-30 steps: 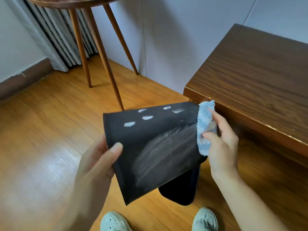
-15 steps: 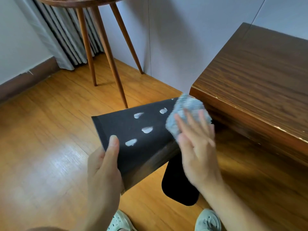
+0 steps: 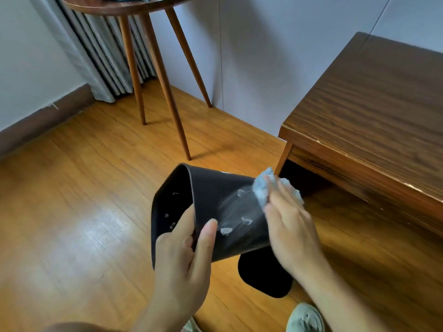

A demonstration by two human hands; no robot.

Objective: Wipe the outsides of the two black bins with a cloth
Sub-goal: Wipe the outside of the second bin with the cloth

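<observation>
The left hand [image 3: 184, 250] is pinching the rim of the raised black bin [image 3: 215, 212] while the right hand [image 3: 291, 226] is pressing a blue cloth [image 3: 263, 190] against its smeared, white-spotted side, the second bin [image 3: 263, 276] standing on the floor beneath, apparently awaiting wiping.

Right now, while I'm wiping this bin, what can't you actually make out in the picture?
- Second black bin on the floor: head view, mostly hidden by the held black plastic bin and my right hand.
- Fluffy light-blue cloth: blurred by motion, partly under the right hand.
- Held bin's far side and base: turned away.
- Round wooden side table: its top is cut off by the upper edge.
- Left hand: its fingers reach inside the rim, out of sight.
</observation>
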